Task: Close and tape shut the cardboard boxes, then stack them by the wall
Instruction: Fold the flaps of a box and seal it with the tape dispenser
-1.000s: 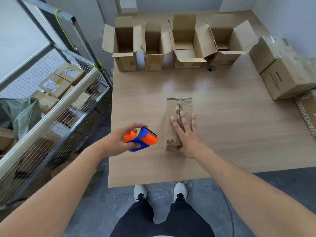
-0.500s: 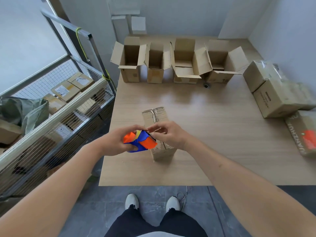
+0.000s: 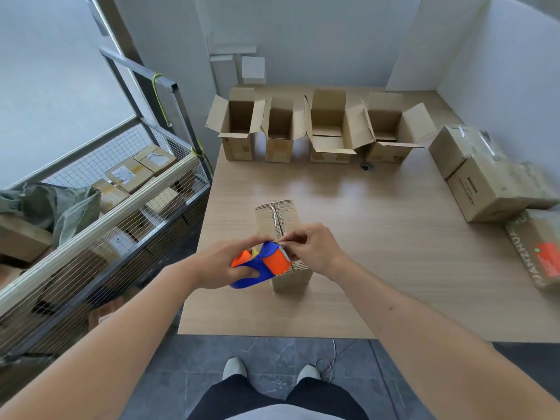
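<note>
A small closed cardboard box stands near the front of the wooden table, its top flaps meeting in a seam. My left hand grips a blue and orange tape dispenser just in front of the box's near end. My right hand pinches at the dispenser's toothed edge, where the tape end sits. Several open boxes line the table's far edge. Closed boxes are stacked by the right wall.
A wire-mesh cart loaded with parcels and a green bag stands along the table's left side. One flat box with an orange label lies at the right edge. My feet show on the grey floor below the table's front edge.
My right hand has lifted off the top of the box and come to the dispenser's front. The dispenser has moved right, over the box's near end. My head has tilted up.
</note>
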{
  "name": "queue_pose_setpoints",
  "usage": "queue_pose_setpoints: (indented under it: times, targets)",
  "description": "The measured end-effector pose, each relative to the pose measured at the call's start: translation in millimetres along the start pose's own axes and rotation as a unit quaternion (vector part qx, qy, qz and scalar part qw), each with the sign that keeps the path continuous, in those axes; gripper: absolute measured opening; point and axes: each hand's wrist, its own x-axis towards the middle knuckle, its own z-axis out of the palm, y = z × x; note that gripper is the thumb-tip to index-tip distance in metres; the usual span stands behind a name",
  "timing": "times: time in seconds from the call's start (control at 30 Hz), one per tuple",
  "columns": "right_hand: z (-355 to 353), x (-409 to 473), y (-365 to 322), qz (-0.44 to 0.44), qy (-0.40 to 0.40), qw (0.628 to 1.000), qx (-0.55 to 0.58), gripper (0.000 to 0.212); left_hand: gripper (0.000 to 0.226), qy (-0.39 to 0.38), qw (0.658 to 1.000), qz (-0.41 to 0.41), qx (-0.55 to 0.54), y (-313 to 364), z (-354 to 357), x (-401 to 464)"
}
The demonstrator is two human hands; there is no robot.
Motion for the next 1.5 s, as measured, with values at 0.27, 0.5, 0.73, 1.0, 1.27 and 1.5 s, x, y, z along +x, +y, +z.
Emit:
queue_pose_setpoints:
  times: [0.27, 0.5, 0.73, 1.0, 1.27, 1.5]
  targets:
    - [-35.5, -10.2, 36.5, 0.154, 0.079, 0.984, 0.039, 0.015, 0.071, -0.045, 0.997, -0.063, -0.001, -40.3, 12.6, -16.1]
    - [-45.0, -23.3, 71.0, 0.209, 0.102, 0.972, 0.018, 0.006, 0.063, -0.067, 0.992, -0.104, -0.032, -49.9, 28.0, -11.1]
    - [-33.8, -15.0, 82.1, 0.216, 0.085, 0.973, 0.009, 0.003, 0.063, -0.076, 0.988, -0.135, -0.017, -58.4, 34.6, 3.1]
    - [-29.1, -16.0, 91.9, 0.214, 0.013, 0.977, 0.014, 0.017, 0.064, -0.075, 0.988, -0.134, -0.007, -54.3, 43.5, 15.8]
    - [-12.0, -5.9, 100.1, -0.001, -0.007, 0.965, -0.262, 0.062, 0.065, -0.081, 0.987, -0.142, 0.005, -50.9, 40.1, 20.7]
    - [31.1, 13.0, 108.6, -0.214, -0.073, 0.828, -0.512, 0.072, 0.064, -0.068, 0.987, -0.139, -0.038, -61.2, 47.2, 18.3]
